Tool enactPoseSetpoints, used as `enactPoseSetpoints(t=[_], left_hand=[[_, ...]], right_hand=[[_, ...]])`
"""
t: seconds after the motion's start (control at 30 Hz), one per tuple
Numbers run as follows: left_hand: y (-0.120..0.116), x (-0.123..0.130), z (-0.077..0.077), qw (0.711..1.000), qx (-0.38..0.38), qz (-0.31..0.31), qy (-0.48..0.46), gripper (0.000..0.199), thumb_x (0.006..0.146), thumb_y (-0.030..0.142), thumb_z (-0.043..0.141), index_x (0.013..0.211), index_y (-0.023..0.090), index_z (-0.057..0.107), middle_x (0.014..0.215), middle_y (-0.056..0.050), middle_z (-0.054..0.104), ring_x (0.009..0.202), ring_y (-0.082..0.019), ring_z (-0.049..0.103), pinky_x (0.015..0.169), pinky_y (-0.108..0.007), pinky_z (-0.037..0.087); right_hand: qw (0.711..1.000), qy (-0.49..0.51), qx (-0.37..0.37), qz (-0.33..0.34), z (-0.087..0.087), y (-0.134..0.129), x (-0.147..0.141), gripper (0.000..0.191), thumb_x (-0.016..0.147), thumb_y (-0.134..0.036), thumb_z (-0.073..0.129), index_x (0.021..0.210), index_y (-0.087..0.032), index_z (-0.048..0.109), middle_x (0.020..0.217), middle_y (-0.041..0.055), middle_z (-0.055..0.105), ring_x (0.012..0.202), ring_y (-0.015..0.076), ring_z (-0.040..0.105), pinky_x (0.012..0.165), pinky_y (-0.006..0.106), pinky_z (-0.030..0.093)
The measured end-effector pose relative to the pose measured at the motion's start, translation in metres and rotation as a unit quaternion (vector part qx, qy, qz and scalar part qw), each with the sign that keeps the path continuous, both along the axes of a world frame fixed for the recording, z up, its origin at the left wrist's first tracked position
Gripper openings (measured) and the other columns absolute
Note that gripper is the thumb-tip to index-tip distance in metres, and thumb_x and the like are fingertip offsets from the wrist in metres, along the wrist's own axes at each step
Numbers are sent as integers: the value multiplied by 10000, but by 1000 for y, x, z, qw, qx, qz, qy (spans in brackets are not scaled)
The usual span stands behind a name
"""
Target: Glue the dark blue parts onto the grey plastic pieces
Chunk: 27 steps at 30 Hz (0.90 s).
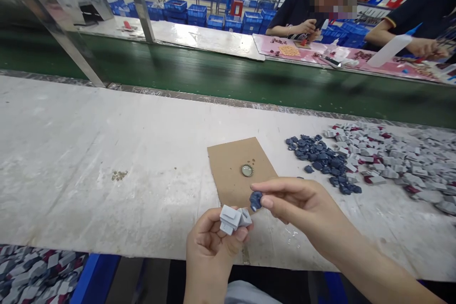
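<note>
My left hand (217, 242) is closed round a light grey plastic part (230, 219), a blocky piece with a hollow end facing right. Between thumb and fingertips, my right hand (295, 202) pinches a small dark blue plastic piece (255, 200), held just above and right of the grey part; a narrow gap seems to lie between them. Behind both hands a brown cardboard sheet (231, 161) lies on the white table. On it sits a metal bottle cap (247, 170), open side up, with a few small brown spots beside it.
Dark blue pieces (317, 154) lie piled at right, beside a large heap of grey and maroon parts (392, 156). A blue bin (94, 278) of similar parts stands lower left. Beyond the table runs a green conveyor belt (178, 73); two people work across it, near a white squeeze bottle (390, 51).
</note>
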<state>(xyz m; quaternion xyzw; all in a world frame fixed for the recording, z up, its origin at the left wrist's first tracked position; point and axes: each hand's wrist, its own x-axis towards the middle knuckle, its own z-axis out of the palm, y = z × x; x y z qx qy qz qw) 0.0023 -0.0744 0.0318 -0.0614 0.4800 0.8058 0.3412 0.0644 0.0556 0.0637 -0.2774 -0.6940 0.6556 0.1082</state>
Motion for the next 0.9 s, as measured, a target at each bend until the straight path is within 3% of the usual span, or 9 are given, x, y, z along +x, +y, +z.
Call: enactPoseSetpoints(t=[0.1, 0.17, 0.3, 0.53, 0.7, 0.9], left_hand=[[0, 1, 1, 1000, -4, -2, 7, 205, 536, 268, 832, 693, 201, 718, 623, 11, 720, 600, -114, 673, 550, -110, 508], [0, 2, 1, 1000, -11, -3, 16, 203, 530, 268, 833, 689, 206, 723, 636, 8, 724, 605, -116, 672, 553, -112, 507], [-1, 2, 2, 999, -17, 4, 33, 190, 525, 259, 834, 675, 212, 726, 628, 11, 717, 611, -113, 668, 558, -105, 500], [-4, 5, -4, 995, -49, 25, 88, 164, 545, 233, 819, 679, 222, 725, 666, 10, 711, 615, -107, 655, 589, -105, 513], [-6, 9, -12, 984, -73, 63, 148, 141, 576, 189, 789, 687, 251, 727, 709, 18, 722, 658, -123, 667, 625, -123, 525], [-4, 7, -19, 980, -95, 25, 172, 126, 593, 208, 774, 704, 248, 730, 717, -11, 734, 654, -176, 677, 643, -216, 556]], right_hand=[[977, 82, 197, 22, 4, -7, 5, 209, 767, -170, 646, 930, -289, 701, 846, 17, 699, 769, 142, 641, 591, 218, 521], [947, 131, 292, 36, 6, -11, 7, 297, 773, -98, 618, 987, -299, 671, 848, 6, 701, 765, 141, 652, 591, 221, 534], [908, 153, 387, 43, 7, -13, 9, 328, 772, -54, 599, 1022, -263, 633, 825, 11, 698, 718, 135, 656, 570, 222, 543], [895, 160, 410, 70, 7, -19, 9, 286, 779, -14, 568, 984, -212, 601, 826, 26, 676, 733, 116, 630, 630, 207, 529], [920, 165, 349, 74, -1, -24, 9, 222, 793, 3, 527, 911, -169, 605, 727, 34, 616, 622, 104, 575, 521, 203, 475], [945, 155, 284, 44, -15, -26, 12, 170, 806, -32, 522, 842, -172, 612, 695, 10, 590, 608, 90, 549, 530, 193, 458]])
